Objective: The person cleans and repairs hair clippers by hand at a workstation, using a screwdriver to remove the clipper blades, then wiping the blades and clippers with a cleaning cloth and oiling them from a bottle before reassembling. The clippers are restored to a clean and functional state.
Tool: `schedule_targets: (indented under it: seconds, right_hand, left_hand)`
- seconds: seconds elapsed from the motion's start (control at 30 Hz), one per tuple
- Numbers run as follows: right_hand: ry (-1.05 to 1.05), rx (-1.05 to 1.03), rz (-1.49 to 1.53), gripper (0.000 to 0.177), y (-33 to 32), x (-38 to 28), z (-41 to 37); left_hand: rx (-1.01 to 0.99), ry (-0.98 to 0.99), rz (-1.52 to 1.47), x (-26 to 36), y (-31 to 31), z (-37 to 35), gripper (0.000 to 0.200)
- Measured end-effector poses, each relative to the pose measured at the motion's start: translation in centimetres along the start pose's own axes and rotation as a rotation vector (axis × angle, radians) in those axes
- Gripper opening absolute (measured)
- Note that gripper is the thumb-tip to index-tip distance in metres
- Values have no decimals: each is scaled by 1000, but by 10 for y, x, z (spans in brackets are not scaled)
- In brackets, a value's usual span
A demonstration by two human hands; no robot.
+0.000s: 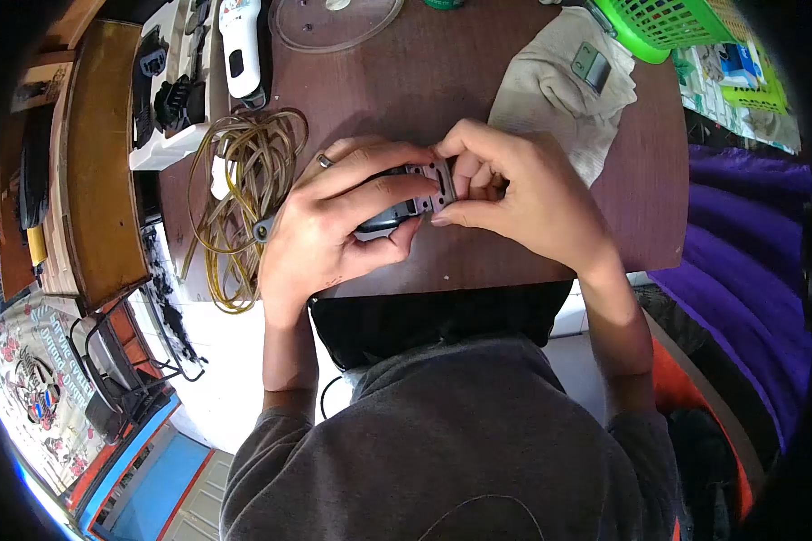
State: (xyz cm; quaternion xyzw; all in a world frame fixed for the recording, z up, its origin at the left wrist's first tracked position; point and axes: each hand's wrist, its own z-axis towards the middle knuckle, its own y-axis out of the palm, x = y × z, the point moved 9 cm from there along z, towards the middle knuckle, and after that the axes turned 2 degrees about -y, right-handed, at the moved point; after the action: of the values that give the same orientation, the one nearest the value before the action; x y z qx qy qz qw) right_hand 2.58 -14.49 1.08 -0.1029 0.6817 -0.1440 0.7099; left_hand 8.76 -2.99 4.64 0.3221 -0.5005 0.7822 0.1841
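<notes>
My left hand (pixel 320 212), with a ring on one finger, wraps around a dark hair clipper (pixel 390 217) held above the table's front part. The clipper's metal blade end (pixel 439 185) points right and shows small holes. At that end my right hand (pixel 537 194) has its thumb and index finger closed on the edges of the blade, the other fingers curled behind it. Part of the clipper's body is hidden under my left fingers. Beyond my right hand, a flat metal clipper blade (pixel 591 67) rests on a crumpled whitish cloth (pixel 541 95).
A coiled yellowish cord (pixel 235 221) lies left of my left hand. Farther back are a white clipper (pixel 240 54), a white tray (pixel 158 151) of dark attachments and a clear round lid (pixel 284 41). A green basket (pixel 663 22) stands at the back right.
</notes>
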Motion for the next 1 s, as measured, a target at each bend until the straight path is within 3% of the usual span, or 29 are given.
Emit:
schedule_targets:
  seconds: [0.4, 0.63, 0.7, 0.73, 0.77, 0.87, 1.0]
  right_hand:
    - [88, 27, 133, 34, 5, 7, 0]
    - [27, 72, 42, 39, 3, 0, -6]
    - [-3, 68, -36, 45, 4, -5, -8]
    - [-14, 74, -53, 61, 2, -7, -12]
    - [-19, 74, -52, 61, -1, -11, -15]
    - [97, 112, -108, 82, -30, -12, -28]
    - [25, 535, -305, 37, -117, -2, -38]
  left_hand:
    - [-22, 31, 72, 4, 5, 0, 35]
    - [-55, 60, 100, 7, 6, 4, 35]
    - [-67, 34, 79, 5, 4, 4, 30]
    - [-66, 35, 85, 5, 4, 3, 30]
    - [-63, 40, 78, 5, 4, 3, 31]
    - [-48, 56, 80, 4, 3, 1, 34]
    - [9, -3, 65, 4, -2, -2, 48]
